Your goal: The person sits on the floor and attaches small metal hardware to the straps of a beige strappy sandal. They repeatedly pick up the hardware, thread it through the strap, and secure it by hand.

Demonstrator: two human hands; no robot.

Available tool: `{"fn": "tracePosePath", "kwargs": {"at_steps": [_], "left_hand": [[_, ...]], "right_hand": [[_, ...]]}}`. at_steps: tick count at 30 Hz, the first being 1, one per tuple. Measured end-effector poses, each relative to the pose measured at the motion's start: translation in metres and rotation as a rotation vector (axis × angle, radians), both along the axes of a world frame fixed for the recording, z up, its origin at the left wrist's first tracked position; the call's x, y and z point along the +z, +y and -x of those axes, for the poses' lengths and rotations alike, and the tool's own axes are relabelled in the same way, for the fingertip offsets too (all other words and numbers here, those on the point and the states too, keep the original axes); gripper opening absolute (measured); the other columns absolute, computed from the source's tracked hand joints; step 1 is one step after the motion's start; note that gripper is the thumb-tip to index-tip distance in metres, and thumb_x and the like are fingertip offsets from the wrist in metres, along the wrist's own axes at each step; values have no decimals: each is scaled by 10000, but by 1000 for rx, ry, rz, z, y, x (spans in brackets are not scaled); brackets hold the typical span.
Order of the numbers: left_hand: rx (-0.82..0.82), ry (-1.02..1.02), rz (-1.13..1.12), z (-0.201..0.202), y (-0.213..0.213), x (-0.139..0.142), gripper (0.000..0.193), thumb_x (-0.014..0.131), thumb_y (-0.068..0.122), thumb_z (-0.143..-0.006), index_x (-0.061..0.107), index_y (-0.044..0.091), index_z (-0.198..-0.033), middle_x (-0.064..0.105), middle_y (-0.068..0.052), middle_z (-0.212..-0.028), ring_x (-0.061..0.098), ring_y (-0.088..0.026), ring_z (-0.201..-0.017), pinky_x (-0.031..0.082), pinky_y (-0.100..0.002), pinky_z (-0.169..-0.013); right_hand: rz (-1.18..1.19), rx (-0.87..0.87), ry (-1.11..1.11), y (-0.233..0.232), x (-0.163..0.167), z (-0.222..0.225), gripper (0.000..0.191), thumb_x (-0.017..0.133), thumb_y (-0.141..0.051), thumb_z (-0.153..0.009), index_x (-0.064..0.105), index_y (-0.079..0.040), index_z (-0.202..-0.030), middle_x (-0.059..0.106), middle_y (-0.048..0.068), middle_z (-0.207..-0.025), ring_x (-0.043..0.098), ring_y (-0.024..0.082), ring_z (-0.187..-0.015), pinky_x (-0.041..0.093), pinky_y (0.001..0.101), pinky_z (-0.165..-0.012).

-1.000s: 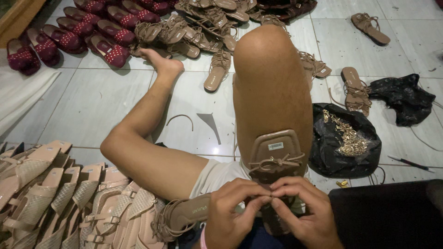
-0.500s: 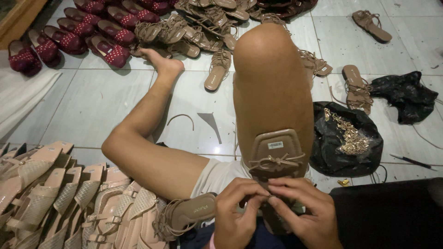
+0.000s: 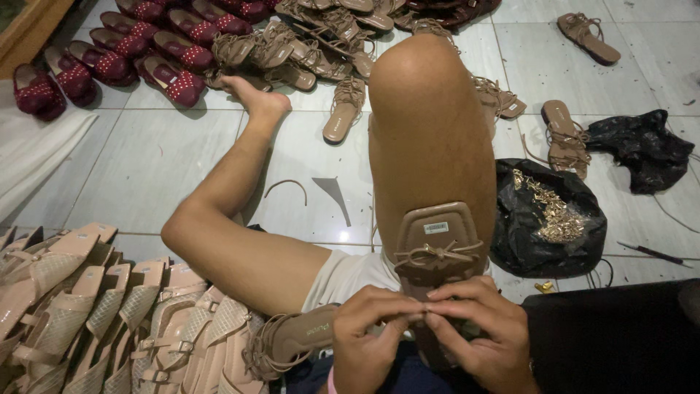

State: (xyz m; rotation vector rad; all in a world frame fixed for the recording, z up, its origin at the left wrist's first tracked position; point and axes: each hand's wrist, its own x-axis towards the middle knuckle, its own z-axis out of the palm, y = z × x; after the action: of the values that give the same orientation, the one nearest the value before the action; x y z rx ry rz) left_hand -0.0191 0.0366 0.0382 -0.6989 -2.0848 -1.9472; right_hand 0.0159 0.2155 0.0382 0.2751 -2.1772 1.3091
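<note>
A tan flat sandal (image 3: 440, 244) with a knotted cord bow lies sole-up along my raised right thigh. My left hand (image 3: 372, 337) and my right hand (image 3: 477, 332) meet just below the bow, fingertips pinched together on the sandal's strap; what they pinch is too small to see. A second tan sandal (image 3: 295, 341) with cord straps lies across my lap beside the left hand.
Pale pink woven sandals (image 3: 87, 321) are stacked at the lower left. Dark red shoes (image 3: 124, 55) and brown strappy sandals (image 3: 321, 44) crowd the far floor. A black bag of gold metal pieces (image 3: 547, 211) sits right of my knee, with a black surface (image 3: 612, 335) nearer me.
Both hands have stayed on the sandal strap, with only small finger movements. The sandal and legs have not moved.
</note>
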Motion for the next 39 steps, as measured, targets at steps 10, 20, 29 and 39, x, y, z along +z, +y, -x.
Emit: {"fn": "tracePosePath", "kwargs": {"at_steps": [10, 20, 29, 39], "left_hand": [[-75, -125, -58, 11, -21, 0, 217, 782, -91, -790, 807, -21, -994, 798, -125, -902, 785, -165, -789, 614, -264, -731], [-155, -95, -257, 8, -13, -7, 195, 753, -152, -800, 772, -26, -947, 763, -164, -888, 784, -214, -760, 653, -297, -679], [-46, 107, -60, 13, -13, -4, 190, 734, -70, -783, 761, 67, -912, 788, -20, -806, 715, -139, -744, 468, -286, -784], [-83, 154, 17, 20, -18, 7, 163, 875, 76, -763, 780, 90, -895, 760, -18, -808, 700, -141, -740, 449, -281, -770]], "right_hand": [[-30, 39, -14, 4, 2, 1, 190, 844, -49, -733, 777, -60, -910, 770, 64, -985, 741, 196, -934, 566, 312, -841], [-88, 75, 38, 3, 5, 1, 234, 881, -76, -695, 781, -75, -906, 763, 47, -993, 744, 174, -923, 538, 313, -829], [-137, 110, 87, 2, 8, 2, 261, 874, -72, -697, 779, -86, -940, 760, 38, -1008, 738, 173, -932, 511, 318, -814], [-206, 121, 123, 2, 21, 3, 272, 878, -85, -696, 774, -88, -948, 756, 35, -1007, 738, 179, -931, 518, 311, -805]]}}
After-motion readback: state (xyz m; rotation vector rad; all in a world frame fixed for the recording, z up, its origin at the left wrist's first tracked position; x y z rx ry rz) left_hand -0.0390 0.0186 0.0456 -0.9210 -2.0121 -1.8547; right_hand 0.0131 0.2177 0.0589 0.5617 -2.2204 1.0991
